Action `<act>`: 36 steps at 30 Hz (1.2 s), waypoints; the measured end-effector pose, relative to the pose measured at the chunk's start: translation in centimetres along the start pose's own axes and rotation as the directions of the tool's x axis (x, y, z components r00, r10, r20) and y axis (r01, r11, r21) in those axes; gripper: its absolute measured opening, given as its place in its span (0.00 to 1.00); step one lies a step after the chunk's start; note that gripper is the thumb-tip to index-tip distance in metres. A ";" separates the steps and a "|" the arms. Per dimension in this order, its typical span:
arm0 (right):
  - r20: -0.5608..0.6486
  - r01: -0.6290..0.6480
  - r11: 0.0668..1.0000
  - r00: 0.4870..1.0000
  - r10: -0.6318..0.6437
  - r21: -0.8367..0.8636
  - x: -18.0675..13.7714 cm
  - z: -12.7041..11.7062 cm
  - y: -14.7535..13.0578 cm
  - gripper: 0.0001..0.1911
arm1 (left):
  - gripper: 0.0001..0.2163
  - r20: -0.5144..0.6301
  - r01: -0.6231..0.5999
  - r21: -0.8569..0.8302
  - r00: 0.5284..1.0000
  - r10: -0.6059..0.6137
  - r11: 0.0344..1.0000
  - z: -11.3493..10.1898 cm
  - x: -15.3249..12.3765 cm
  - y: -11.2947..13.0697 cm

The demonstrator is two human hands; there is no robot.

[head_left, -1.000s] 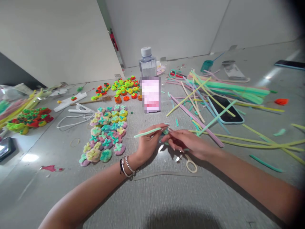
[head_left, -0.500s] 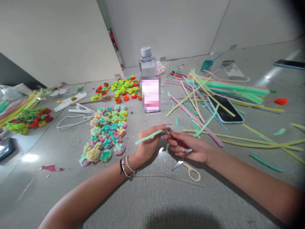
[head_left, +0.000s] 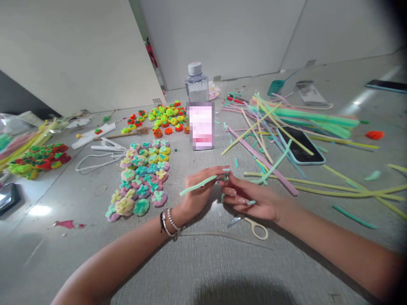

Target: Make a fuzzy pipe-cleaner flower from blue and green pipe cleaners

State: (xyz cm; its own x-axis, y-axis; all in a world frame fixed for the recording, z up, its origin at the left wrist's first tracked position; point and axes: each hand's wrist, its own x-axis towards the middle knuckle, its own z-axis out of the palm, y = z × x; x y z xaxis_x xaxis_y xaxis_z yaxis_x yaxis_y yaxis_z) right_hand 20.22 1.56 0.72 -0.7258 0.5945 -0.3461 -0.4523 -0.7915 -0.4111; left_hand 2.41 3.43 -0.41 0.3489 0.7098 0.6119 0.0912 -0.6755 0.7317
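Mint-green pipe cleaner (head_left: 197, 186) is in the left hand (head_left: 195, 201) right now, pinched near the fingertips with its tail running back over that hand. The right hand (head_left: 256, 200) is right up against it, thumb and forefinger close together at the same spot, other fingers loosely curled — can't tell if it's actually gripping, the overlap hides it. What's changed over the last second: the right hand has rolled more palm-up, and the scissors (head_left: 249, 221) now show more fully just below it, so I'd call this fingertip work rather than cutting. As for room, the widest stretch of tabletop (head_left: 203, 262) is on the near side, between the forearms. Left of the left hand, fluffy flowers (head_left: 143, 178) sit close; past the right hand it's loose stems (head_left: 264, 161) and a phone (head_left: 302, 156) — tight there. White panels (head_left: 229, 38) wall off the far side, beyond both hands.
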 end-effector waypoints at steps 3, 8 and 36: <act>-0.022 0.016 1.000 1.000 -0.017 -0.016 0.0 0.2 0.2 0.17 | 0.12 0.008 0.014 -0.014 1.000 -0.014 1.000 0.0 0.0 0.1; -0.136 0.050 0.999 0.989 -0.050 -0.005 0.1 0.7 0.3 0.13 | 0.12 -0.019 0.053 0.010 0.998 -0.053 0.999 0.2 0.0 0.3; -0.357 0.113 0.837 0.868 -0.345 -0.535 -0.8 2.1 0.7 0.13 | 0.11 -0.027 0.027 0.075 0.999 -0.025 0.997 1.0 -0.8 -0.8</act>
State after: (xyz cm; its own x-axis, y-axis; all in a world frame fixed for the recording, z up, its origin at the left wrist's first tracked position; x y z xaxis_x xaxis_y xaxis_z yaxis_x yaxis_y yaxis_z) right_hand 19.34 0.23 2.47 -0.2887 0.8398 -0.4598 -0.1833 -0.5198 -0.8344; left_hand 2.93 3.20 -1.84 0.3215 0.7317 0.6010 0.1706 -0.6690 0.7234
